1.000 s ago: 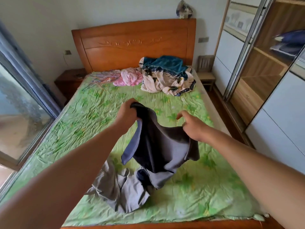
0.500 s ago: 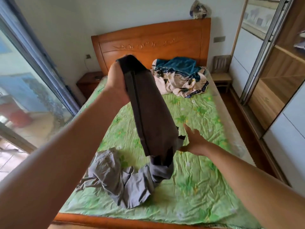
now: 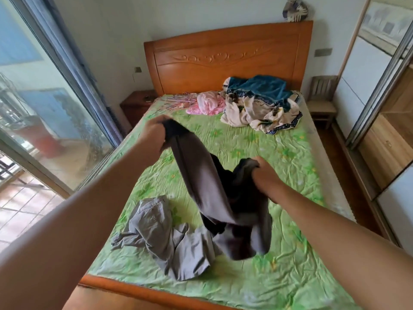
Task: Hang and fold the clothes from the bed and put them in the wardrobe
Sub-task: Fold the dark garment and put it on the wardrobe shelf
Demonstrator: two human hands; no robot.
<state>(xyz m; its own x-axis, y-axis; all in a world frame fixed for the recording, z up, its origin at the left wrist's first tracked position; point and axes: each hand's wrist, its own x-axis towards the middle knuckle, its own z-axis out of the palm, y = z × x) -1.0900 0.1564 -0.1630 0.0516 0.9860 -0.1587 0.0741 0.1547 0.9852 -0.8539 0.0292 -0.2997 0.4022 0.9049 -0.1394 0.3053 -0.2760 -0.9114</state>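
Right hand (image 3: pixel 266 175) just grabbed the dark grey fabric garment's (image 3: pixel 214 189) far end; left hand (image 3: pixel 154 135) grips it higher, so folding's basically starting.

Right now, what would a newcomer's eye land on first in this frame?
The dark grey garment held up over the middle of the bed, the left hand gripping its upper end and the right hand bunching another part lower down. Next, the crumpled light grey trousers lying near the bed's foot, and the heap of patterned and teal cloth by the headboard.
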